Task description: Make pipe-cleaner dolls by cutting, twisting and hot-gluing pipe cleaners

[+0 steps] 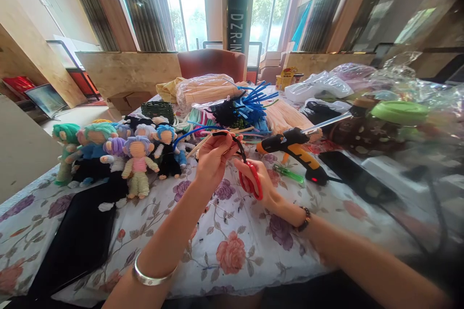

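Observation:
Near the middle of the table, my left hand (214,157) pinches a small black piece (220,133), its fingers closed around it. My right hand (259,181) is wrapped round the red handles of a pair of scissors (258,184). The dark blades point up and left, at the black piece beside my left fingertips; whether they touch it is too small to tell. A yellow and black glue gun (297,150) lies just right of my hands, with a clear stick in its back. Beside it is a green transparent object (290,174).
Yarn-haired dolls (137,164) stand at the left, behind a black flat case (78,231). Blue pipe cleaners (253,104) and wrapped beige bundles (208,91) lie at the back. At the right are a green-lidded container (400,112), a black power strip (357,176) and cables.

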`<state>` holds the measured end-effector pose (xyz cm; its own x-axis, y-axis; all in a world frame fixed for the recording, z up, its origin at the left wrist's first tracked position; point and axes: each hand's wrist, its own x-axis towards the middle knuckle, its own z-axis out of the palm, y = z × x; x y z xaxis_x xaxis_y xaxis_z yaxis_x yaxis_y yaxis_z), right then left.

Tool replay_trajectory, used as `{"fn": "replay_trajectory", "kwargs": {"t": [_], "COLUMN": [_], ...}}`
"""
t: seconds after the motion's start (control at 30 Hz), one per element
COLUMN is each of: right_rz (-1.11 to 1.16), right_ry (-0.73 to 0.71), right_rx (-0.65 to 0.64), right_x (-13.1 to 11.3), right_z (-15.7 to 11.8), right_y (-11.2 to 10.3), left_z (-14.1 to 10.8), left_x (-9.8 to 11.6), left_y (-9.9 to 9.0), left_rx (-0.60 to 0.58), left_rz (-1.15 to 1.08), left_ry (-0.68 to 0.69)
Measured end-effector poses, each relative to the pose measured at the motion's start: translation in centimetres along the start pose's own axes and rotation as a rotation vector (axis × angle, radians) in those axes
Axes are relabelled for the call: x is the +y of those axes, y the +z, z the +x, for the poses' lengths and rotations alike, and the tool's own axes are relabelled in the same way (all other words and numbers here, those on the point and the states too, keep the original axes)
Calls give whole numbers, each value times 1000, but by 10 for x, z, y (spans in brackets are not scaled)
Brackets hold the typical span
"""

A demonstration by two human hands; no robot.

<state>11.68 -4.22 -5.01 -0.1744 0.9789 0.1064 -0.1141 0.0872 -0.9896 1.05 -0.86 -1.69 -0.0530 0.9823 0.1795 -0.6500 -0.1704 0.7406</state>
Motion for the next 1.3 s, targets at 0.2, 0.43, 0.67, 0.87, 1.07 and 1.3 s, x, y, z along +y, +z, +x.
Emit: {"fn": "replay_trajectory", "kwargs": {"t": [0.2,0.43,0.67,0.87,1.07,1.3], "right_rz": [9,12,-16,-3,6,-35], "right_ry": [-21,9,14,10,-12,-22], "right_rx": [-19,5,20,17,13,13], "right_x": [0,-3,-5,-3,-4,-8], "right_z": [0,-2,-3,-3,-5,-5], "right_y": [-1,-1,0,-1,1,2], "left_z": [0,-1,-1,0,-1,-1], "left_x": [1,3,4,3,7,8], "left_y": [1,2,3,1,2,1], "left_rx": [7,26,15,-15,-21,-38], "left_rz": [3,15,-18,-22,-42,-69], "left_ry": [-8,-29,-54,-56,-67,-77]}}
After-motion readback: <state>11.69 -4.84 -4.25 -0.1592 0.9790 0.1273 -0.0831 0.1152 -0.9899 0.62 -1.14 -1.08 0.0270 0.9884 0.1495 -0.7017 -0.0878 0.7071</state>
